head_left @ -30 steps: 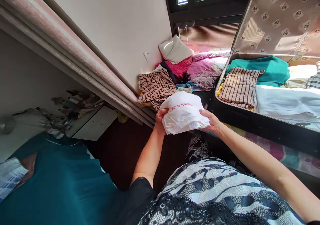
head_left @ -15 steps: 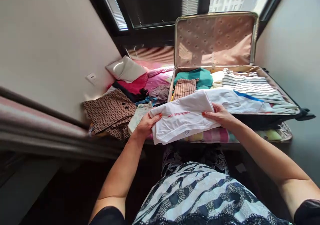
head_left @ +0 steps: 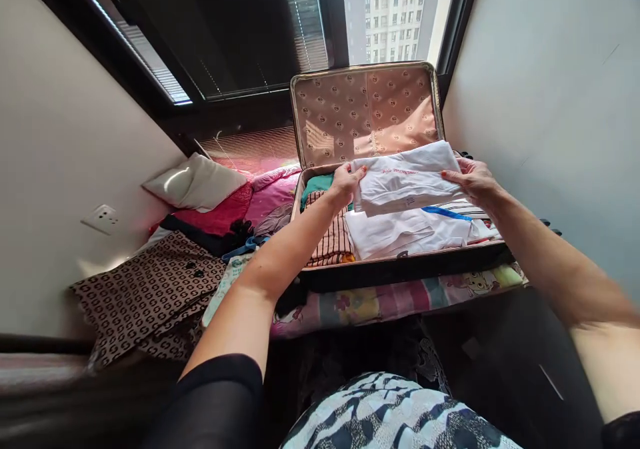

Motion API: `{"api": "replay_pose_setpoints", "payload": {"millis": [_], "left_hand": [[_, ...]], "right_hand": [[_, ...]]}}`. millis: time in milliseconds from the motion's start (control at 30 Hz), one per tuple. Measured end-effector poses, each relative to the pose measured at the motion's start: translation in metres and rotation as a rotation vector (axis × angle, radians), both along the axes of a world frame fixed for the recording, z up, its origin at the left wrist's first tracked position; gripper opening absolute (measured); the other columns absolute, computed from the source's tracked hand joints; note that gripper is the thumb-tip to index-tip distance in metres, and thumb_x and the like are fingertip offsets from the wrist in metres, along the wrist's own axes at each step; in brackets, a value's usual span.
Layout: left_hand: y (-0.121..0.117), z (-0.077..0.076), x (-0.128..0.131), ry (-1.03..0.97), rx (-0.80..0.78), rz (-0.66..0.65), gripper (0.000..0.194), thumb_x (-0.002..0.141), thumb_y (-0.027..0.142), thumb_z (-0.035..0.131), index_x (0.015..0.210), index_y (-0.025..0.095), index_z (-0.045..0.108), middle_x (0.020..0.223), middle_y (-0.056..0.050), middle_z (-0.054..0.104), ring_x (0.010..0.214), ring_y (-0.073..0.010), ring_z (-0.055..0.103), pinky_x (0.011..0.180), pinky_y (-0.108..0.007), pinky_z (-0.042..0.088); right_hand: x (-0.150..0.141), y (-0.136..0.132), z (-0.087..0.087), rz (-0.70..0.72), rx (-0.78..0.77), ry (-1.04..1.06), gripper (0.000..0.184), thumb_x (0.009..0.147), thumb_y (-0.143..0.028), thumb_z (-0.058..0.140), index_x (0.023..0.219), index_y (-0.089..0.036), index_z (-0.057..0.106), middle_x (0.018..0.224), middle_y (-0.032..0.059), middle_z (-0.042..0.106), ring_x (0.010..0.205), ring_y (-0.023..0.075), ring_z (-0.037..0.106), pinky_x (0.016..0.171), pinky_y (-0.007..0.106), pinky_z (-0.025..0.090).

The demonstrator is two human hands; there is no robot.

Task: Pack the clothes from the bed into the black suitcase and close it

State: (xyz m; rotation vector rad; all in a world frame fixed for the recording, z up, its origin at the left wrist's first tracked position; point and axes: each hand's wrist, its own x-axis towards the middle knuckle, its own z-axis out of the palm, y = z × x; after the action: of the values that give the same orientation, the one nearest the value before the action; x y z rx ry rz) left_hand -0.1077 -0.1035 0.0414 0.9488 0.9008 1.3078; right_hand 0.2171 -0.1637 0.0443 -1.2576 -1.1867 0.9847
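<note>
Both the left hand [head_left: 345, 181] and the right hand [head_left: 473, 176] are gripping a folded white garment [head_left: 407, 181] by its opposite ends, thumbs lying on top and the other fingers partly hidden. The hands are closing on the cloth rather than spreading open. The garment is hanging over an open black suitcase [head_left: 400, 266], its red lettering facing up.

Inside the suitcase, white clothing [head_left: 395, 232] is lying below the held garment, with a blue band [head_left: 447, 213] running across it. A brown garment with dark stripes [head_left: 330, 239] is lying to its left, and teal cloth [head_left: 317, 184] is showing behind, near the left hand. The lid [head_left: 370, 116] is standing up in front of the window [head_left: 385, 16], showing its patterned pink lining.

The suitcase is resting on colorful bedding [head_left: 370, 302]. Left of it, a brown patterned garment [head_left: 150, 289] is lying rumpled in front of bright red-pink cloth [head_left: 220, 216], and a pale cushion [head_left: 203, 181] is leaning near the wall, where a socket [head_left: 101, 219] is showing.
</note>
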Motion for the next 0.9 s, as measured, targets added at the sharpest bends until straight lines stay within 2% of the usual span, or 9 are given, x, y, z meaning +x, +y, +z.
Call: {"api": "replay_pose_setpoints", "payload": {"millis": [100,200,267,367,433,500,633,767,900], "left_hand": [[0.051,0.011,0.051,0.094,0.013,0.068,0.029,0.088,0.011,0.091,0.108,0.012,0.071,0.097,-0.008,0.076,0.109,-0.0251,0.076,0.111,-0.043,0.058],[0.087,0.011,0.087,0.374,0.073,0.194,0.044,0.088,0.011,0.090,0.127,0.013,0.070,0.123,-0.016,0.076,0.139,-0.0350,0.065,0.124,-0.048,0.047],[0.097,-0.002,0.102,0.613,0.178,0.187,0.052,0.090,0.015,0.089,0.138,0.014,0.070,0.145,-0.023,0.069,0.161,-0.0439,0.044,0.135,-0.057,0.031],[0.095,-0.038,0.122,1.012,0.358,-0.084,0.066,0.094,0.028,0.088,0.155,0.016,0.067,0.177,-0.024,0.045,0.175,-0.0519,0.008,0.139,-0.071,0.007],[0.091,-0.062,0.134,1.231,0.438,-0.296,0.074,0.094,0.039,0.088,0.162,0.021,0.065,0.189,-0.018,0.026,0.176,-0.0536,-0.006,0.138,-0.076,-0.001],[0.092,-0.078,0.145,1.367,0.491,-0.418,0.074,0.097,0.048,0.084,0.164,0.027,0.064,0.193,-0.012,0.014,0.175,-0.0548,-0.012,0.136,-0.080,-0.003],[0.113,-0.085,0.160,1.508,0.589,-0.538,0.066,0.107,0.046,0.066,0.170,0.029,0.057,0.193,-0.012,0.013,0.176,-0.0515,-0.005,0.139,-0.075,0.005],[0.134,-0.087,0.167,1.533,0.677,-0.532,0.064,0.111,0.044,0.054,0.174,0.028,0.053,0.190,-0.012,0.023,0.177,-0.0459,0.004,0.142,-0.068,0.004],[0.137,-0.101,0.170,1.540,0.510,-0.544,0.082,0.107,0.063,0.058,0.180,0.029,0.042,0.190,-0.015,0.024,0.175,-0.0517,0.003,0.138,-0.079,0.009]], "right_hand": [[0.044,0.042,0.005,-0.169,-0.006,-0.130,0.052,0.084,-0.040,0.095,0.126,-0.016,0.077,0.121,0.0169,0.081,0.104,0.0294,0.078,0.092,0.048,0.068],[0.077,0.073,0.004,-0.275,-0.124,-0.450,0.058,0.101,-0.039,0.080,0.149,-0.009,0.065,0.144,0.0276,0.071,0.121,0.0300,0.074,0.109,0.050,0.061],[0.087,0.088,-0.004,-0.307,-0.192,-0.785,0.067,0.103,-0.040,0.079,0.157,-0.008,0.060,0.157,0.0327,0.061,0.140,0.0381,0.064,0.122,0.062,0.048],[0.083,0.104,-0.025,-0.193,-0.180,-1.098,0.073,0.099,-0.048,0.081,0.162,-0.017,0.061,0.171,0.0286,0.050,0.155,0.0514,0.048,0.127,0.080,0.032],[0.074,0.113,-0.042,-0.092,-0.169,-1.087,0.068,0.096,-0.052,0.083,0.155,-0.021,0.069,0.176,0.0243,0.046,0.159,0.0541,0.042,0.126,0.083,0.031],[0.065,0.122,-0.057,-0.039,-0.187,-1.003,0.063,0.087,-0.053,0.092,0.139,-0.020,0.079,0.175,0.0226,0.048,0.162,0.0550,0.037,0.126,0.081,0.034],[0.060,0.137,-0.072,0.032,-0.179,-0.919,0.058,0.073,-0.040,0.104,0.121,-0.016,0.083,0.163,0.0233,0.060,0.163,0.0518,0.032,0.126,0.078,0.033],[0.067,0.147,-0.073,0.014,-0.166,-1.038,0.048,0.088,-0.031,0.093,0.132,-0.016,0.080,0.174,0.0218,0.049,0.165,0.0495,0.026,0.129,0.081,0.017],[0.069,0.147,-0.084,0.073,-0.242,-1.085,0.041,0.103,-0.032,0.080,0.143,-0.024,0.077,0.183,0.0183,0.038,0.168,0.0485,0.019,0.125,0.088,0.002]]}}
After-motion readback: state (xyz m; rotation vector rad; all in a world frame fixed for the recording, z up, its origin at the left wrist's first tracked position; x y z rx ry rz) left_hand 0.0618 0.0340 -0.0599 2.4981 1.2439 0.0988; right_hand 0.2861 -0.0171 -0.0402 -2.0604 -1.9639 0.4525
